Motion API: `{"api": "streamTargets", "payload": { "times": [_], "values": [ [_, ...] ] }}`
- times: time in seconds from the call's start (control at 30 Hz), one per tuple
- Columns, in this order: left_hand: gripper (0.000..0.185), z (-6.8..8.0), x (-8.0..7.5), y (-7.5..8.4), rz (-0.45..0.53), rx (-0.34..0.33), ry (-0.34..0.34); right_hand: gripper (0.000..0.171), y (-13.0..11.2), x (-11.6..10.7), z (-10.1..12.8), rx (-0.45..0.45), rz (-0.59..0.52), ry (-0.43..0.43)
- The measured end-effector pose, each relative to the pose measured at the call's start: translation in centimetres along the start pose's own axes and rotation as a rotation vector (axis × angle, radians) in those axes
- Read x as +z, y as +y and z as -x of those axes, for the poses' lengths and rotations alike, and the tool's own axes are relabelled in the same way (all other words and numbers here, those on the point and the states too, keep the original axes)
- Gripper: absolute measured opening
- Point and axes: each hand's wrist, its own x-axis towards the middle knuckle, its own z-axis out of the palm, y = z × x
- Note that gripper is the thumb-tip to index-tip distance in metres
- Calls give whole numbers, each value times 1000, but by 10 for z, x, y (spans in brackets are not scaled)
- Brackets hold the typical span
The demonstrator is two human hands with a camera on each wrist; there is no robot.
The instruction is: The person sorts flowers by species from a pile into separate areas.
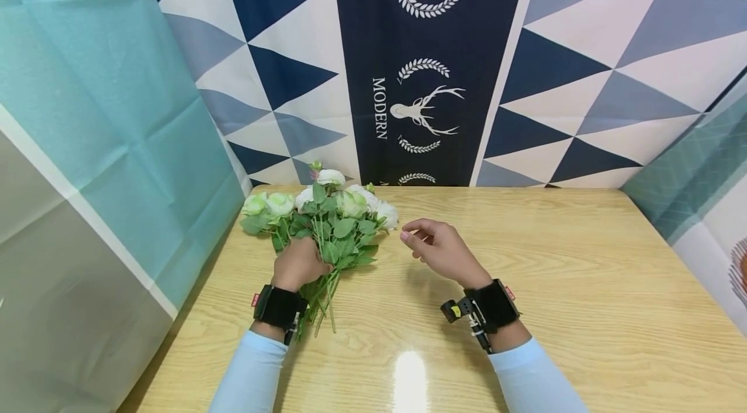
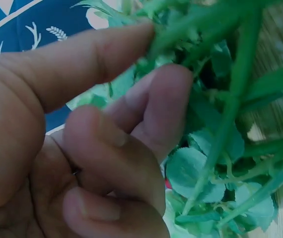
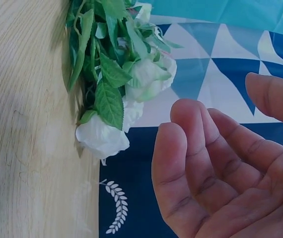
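Observation:
A bunch of white and pale green roses with green leaves lies on the wooden table, blooms toward the back wall. My left hand lies over the stems. In the left wrist view its thumb and curled fingers pinch the green stems. My right hand hovers just right of the blooms, palm up, fingers loosely curled and holding nothing. In the right wrist view the empty right hand is a short way from a white rose.
A navy and white triangle-patterned cloth with deer prints hangs behind the table. A teal cloth closes the left side and another cloth the right. Black straps sit on both wrists.

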Motion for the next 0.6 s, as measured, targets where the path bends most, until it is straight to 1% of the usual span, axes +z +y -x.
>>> {"api": "streamTargets", "payload": {
  "times": [0.07, 0.17, 0.37, 0.6],
  "values": [
    [61, 1, 1, 0, 5, 10, 9, 34, -1, 0, 0, 1, 2, 0],
    [60, 3, 2, 1, 18, 31, 46, 34, -1, 0, 1, 4, -2, -1],
    [58, 10, 2, 4, 54, 84, 154, 34, -1, 0, 1, 19, -3, -4],
    [54, 14, -6, 11, 62, 124, 267, 34, -2, 0, 1, 16, 12, 3]
  ]
}}
